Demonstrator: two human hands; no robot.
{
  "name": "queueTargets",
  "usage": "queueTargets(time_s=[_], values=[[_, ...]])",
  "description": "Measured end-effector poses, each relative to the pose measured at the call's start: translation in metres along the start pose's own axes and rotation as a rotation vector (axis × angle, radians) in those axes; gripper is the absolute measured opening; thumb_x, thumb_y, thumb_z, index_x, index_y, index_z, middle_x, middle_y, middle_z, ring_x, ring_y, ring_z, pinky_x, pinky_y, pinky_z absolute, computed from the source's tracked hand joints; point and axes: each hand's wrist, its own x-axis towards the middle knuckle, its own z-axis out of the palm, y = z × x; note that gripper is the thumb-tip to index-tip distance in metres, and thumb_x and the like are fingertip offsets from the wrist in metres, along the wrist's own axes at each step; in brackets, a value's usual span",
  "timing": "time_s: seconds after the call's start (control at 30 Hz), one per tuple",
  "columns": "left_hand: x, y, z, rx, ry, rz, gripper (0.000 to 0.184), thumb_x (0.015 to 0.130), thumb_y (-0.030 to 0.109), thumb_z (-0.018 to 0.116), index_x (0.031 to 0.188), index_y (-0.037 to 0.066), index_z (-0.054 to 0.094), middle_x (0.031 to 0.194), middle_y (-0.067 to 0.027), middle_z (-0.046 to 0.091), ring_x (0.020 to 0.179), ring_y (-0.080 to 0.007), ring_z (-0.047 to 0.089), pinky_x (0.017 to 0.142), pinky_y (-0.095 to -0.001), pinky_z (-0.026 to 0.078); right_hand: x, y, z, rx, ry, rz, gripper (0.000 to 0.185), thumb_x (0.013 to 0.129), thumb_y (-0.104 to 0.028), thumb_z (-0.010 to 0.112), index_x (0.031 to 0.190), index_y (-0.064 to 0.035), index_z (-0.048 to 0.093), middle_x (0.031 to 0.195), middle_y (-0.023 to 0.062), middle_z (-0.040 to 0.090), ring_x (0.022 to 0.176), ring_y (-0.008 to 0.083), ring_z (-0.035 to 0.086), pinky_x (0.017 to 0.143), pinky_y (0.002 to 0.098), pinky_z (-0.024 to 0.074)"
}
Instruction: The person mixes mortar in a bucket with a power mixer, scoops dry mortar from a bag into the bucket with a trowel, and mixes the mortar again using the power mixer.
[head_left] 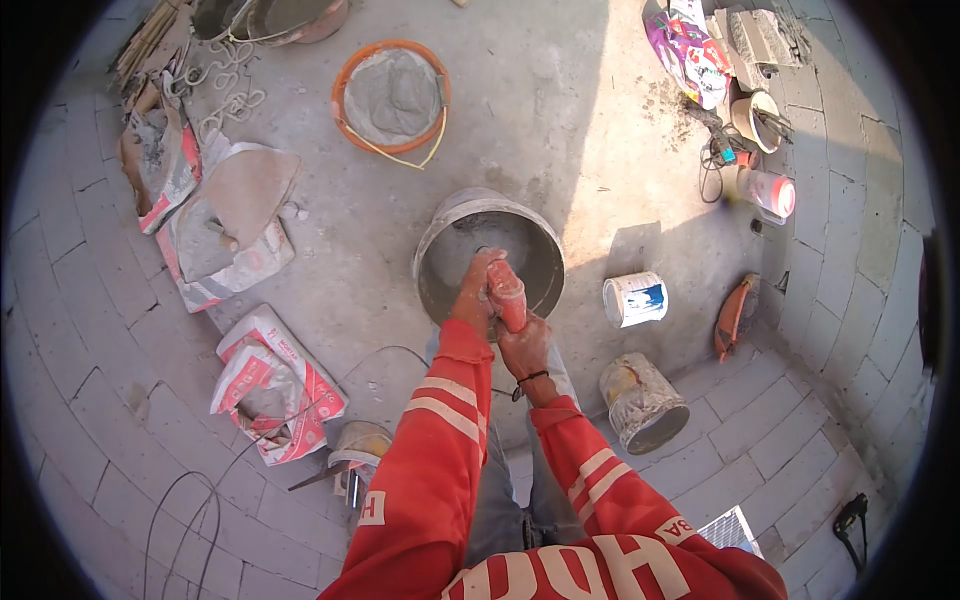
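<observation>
Mixing in the large grey bucket (540, 262) looks like the step in hand, our read. We have the red power tool (508, 297) over the bucket's near side, 2 hands on it: left hand (480, 284) grasping the far end, right hand (526, 350) clenched around the near end. Working end is blocked by our hands, so we can't tell what attachment it carries or how deep it sits.

Next move, as we judge it, calls for a firm 2-hand grip, tool centred and off the bucket wall, then a check that the batch is even. Risk: torque could spin the bucket; our legs are right beside it.

Containers:
- Large grey bucket: inside is grey-coated; fill level can't be told.
- Orange bucket (395, 45), beyond it: thick grey paste, yellow handle flopped to the near side.
- Tub (331, 24), top left: grey stuff inside, cut off by the view edge.
- 3 red-and-white bags (310, 395), left: all torn open, grey material showing.
- Small bucket (366, 438), by our left sleeve: tools at it, can't tell if in or beside.
- White pail (618, 302) with blue patch, right: contents not visible.
- Crusted pail (630, 383), nearer us: grey end showing, mouth or base unclear.
</observation>
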Motion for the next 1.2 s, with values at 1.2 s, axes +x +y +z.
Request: queueTargets(time_s=[1.2], values=[[0.036,-0.072,-0.08,-0.3,0.146,-0.408,0.026,0.084,0.031,0.071,0.082,0.011,0.055,0.071,-0.0135,0.059,0.063,-0.033,0.062,0.06,-0.0472,0.057,-0.045,0.032,-0.001,-0.176,-0.12,-0.069,0.023,0.08,-0.019,0.07,0.084,0.003,0.07,0.079,0.0273,0.07,0.081,0.0476,0.069,0.073,0.0506,0.0548]])
